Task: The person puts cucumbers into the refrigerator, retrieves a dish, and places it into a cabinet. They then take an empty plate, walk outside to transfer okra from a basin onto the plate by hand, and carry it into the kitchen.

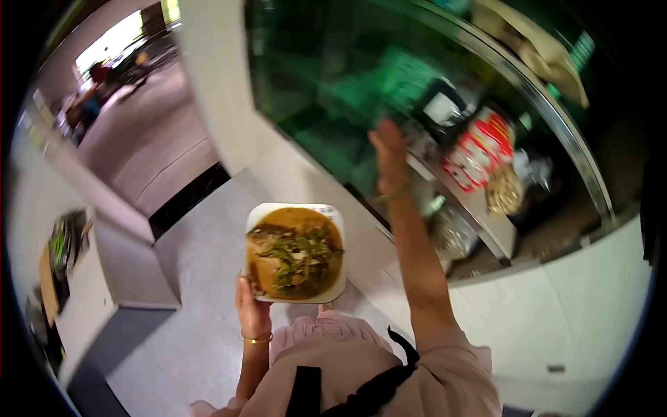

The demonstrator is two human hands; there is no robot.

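A white squarish dish (338, 283) holds food in brownish-yellow sauce with green pieces on top. My left hand (254, 309) grips its lower left edge, and the dish is held in front of my body. Up and to the right, my right hand (390, 156) is raised beside the green-tinted glass door (313, 104) of a cabinet. Its fingers look extended and slightly blurred, with nothing seen in them; whether they touch the glass I cannot tell.
Inside the cabinet, a shelf (497, 233) bears a red and white packet (479, 149), a dark package (445, 108) and clear bags. A doorway opens at the upper left onto a paved area (149, 132). A white counter (104, 278) stands at the left.
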